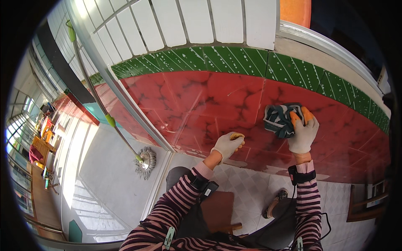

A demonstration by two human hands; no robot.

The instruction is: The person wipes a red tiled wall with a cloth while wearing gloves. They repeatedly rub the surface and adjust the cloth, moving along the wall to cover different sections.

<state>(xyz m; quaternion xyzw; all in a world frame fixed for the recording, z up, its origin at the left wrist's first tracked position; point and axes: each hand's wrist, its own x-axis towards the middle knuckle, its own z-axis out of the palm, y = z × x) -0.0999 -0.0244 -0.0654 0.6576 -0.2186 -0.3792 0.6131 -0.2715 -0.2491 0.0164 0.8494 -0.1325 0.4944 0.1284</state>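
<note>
My right hand (304, 133), in a white glove with orange fingertips, presses a crumpled dark teal and grey striped cloth (278, 120) against the red tiled wall (232, 100). The cloth bunches out to the left of the fingers. Lower and to the left, my left hand (228, 145) wears a matching glove. Its fingers are curled in loosely before the same red tiles, and nothing shows in them. Whether it touches the wall cannot be told. Above the red tiles runs a band of green tiles (235, 61) with white stripes and dots.
A mop (146, 160) with a green and metal handle leans at the left, beyond the white door frame (141, 120). A brown stool (218, 205) is below me. A window sill (333, 56) spans the upper right. Wooden furniture (367, 204) stands at the lower right.
</note>
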